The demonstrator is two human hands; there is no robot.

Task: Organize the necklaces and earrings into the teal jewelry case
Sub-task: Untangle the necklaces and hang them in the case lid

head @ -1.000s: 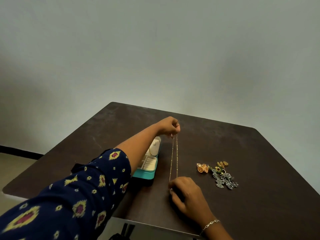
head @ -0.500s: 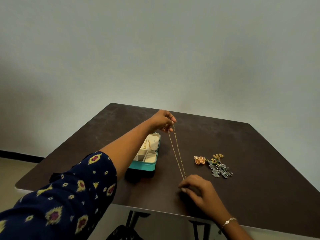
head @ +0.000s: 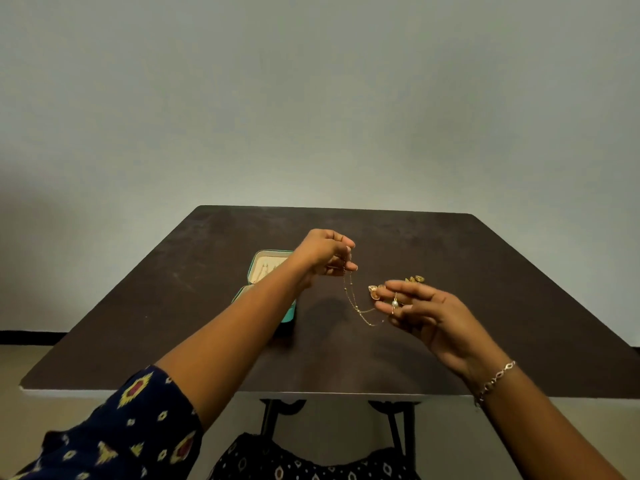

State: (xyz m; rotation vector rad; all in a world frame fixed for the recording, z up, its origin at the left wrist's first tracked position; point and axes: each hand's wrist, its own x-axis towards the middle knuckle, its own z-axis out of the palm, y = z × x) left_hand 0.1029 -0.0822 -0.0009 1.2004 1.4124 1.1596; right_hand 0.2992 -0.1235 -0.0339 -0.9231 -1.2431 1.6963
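Head view: gold chain necklace (head: 350, 299) pinched at one end by left hand (head: 323, 254), pearl end pinched by right hand (head: 420, 308), slack sagging between and below both grips.

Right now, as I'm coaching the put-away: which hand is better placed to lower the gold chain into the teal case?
The left hand: its fingers pinch the gold chain at its upper end beside the open teal case. The right hand holds the pearl end farther off, near the earrings.
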